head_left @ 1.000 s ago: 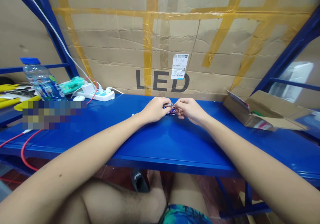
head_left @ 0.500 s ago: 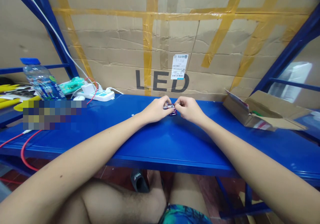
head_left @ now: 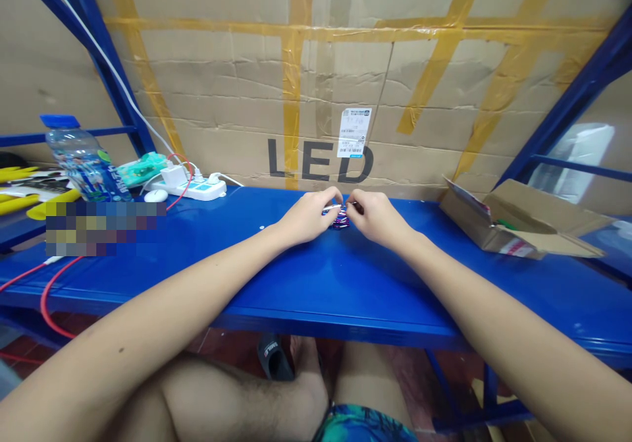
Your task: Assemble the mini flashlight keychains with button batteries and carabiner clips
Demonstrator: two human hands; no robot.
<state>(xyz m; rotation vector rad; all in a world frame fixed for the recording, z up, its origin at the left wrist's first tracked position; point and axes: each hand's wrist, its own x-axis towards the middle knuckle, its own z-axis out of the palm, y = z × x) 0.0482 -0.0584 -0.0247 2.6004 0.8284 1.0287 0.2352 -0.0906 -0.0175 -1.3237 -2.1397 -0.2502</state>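
Note:
A small heap of shiny purple and silver pieces (head_left: 340, 219) lies on the blue table (head_left: 306, 277), between my hands. My left hand (head_left: 314, 215) is closed, its thumb and fingers pinching a thin, whitish slender piece (head_left: 332, 208) above the heap. What exactly this piece is cannot be made out. On the other side, my right hand (head_left: 371, 214) has its fingers curled and pinched close to the heap. A small dark bit shows at its fingertips, too small to name.
At the left stand a plastic bottle (head_left: 83, 159) and a white power strip (head_left: 202, 188) with plugs and cables. An open cardboard box (head_left: 523, 228) sits at the right. A large taped carton marked LED (head_left: 237, 99) rises behind the table.
My fingertips have moved slightly apart, and more of the purple heap shows between them. The slender piece in my left hand has tilted a little.

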